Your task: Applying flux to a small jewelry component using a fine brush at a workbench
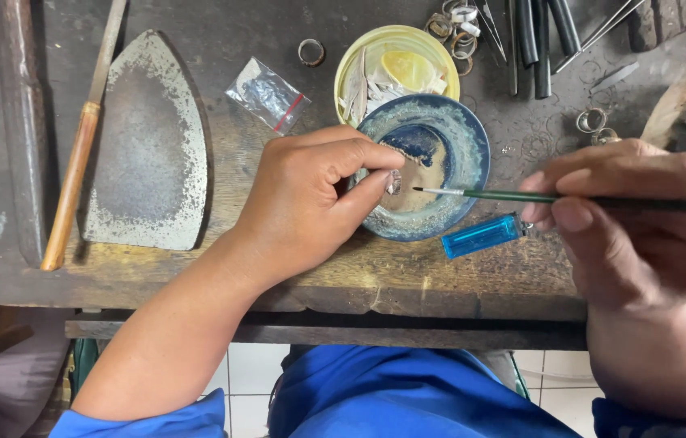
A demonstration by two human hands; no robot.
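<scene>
Worn bench (294, 268): left hand (310, 203) pinches a small ring (394, 182) over a blue bowl (460, 146); right hand (643, 227) grips a brush (505, 195).

One small clear plastic bag (267, 94), creased and edged with a red strip, is seen lying flat just left of the yellow bowl (359, 50). Silvery contents are glimpsed inside it.

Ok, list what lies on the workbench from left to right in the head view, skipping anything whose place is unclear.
Wooden-handled file → iron-shaped metal plate → small plastic bag → left hand pinching a small metal piece → blue glazed dish → blue lighter → right hand holding a thin brush.
</scene>
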